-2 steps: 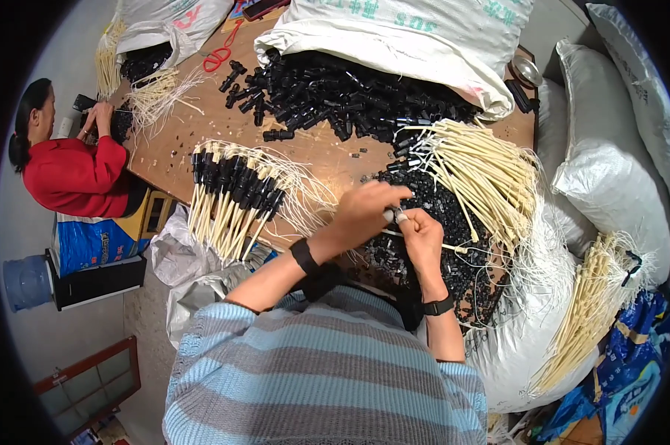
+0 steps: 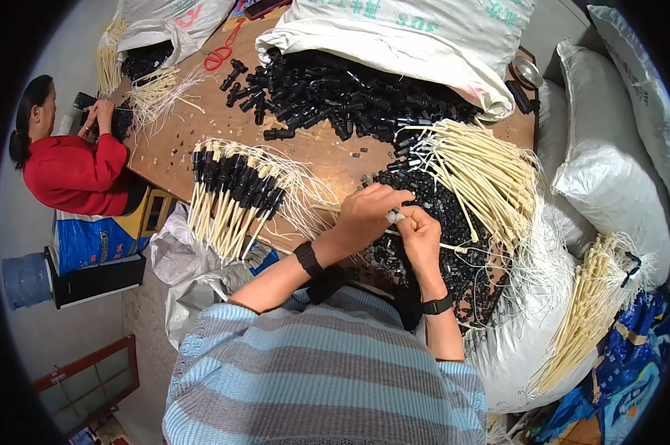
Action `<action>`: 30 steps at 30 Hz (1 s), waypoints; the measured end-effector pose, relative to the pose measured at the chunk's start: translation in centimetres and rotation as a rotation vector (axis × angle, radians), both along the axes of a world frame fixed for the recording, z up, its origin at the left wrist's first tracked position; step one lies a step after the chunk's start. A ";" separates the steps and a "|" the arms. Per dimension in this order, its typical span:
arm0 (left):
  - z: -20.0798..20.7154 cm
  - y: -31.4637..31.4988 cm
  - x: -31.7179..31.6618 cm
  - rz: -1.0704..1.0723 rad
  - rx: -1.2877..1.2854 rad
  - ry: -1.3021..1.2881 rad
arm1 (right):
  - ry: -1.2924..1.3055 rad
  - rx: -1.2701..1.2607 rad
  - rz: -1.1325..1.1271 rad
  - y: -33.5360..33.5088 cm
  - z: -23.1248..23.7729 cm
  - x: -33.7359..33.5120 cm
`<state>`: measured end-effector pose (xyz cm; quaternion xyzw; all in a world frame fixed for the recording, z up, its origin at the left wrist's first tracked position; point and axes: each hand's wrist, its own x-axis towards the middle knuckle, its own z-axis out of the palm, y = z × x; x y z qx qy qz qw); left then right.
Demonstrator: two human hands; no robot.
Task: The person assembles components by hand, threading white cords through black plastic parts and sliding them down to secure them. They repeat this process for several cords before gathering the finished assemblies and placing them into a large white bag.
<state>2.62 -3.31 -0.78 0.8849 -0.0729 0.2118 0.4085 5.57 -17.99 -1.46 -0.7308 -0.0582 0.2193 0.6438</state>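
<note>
Over a heap of small black parts point(image 2: 472, 285), my two hands meet fingertip to fingertip. My left hand point(image 2: 361, 219) is closed in a pinch, its index finger reaching over toward the right. Opposite it, my right hand point(image 2: 422, 241) pinches with thumb and index finger. A small whitish and dark spot shows between the fingertips; what they hold is too small to make out. A thin cream tube point(image 2: 453, 248) passes beneath my right hand and sticks out on its right side; whether that hand grips it I cannot tell.
Bundled cream tubes point(image 2: 483, 174) lie right of the heap; tubes with black connectors point(image 2: 235, 182) lie left. Loose black connectors point(image 2: 342, 96) spill from a white sack point(image 2: 401, 37). Red scissors point(image 2: 218, 57) lie farther back. A person in red point(image 2: 75, 174) works at the far left.
My left hand and wrist have shifted very slightly to the right and down, with its index fingertip a little lower. My right hand is nearly still.
</note>
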 end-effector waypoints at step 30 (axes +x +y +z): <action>0.0 1.8 -0.1 0.031 -0.198 0.088 | -0.077 0.253 -0.020 -0.2 0.9 -1.2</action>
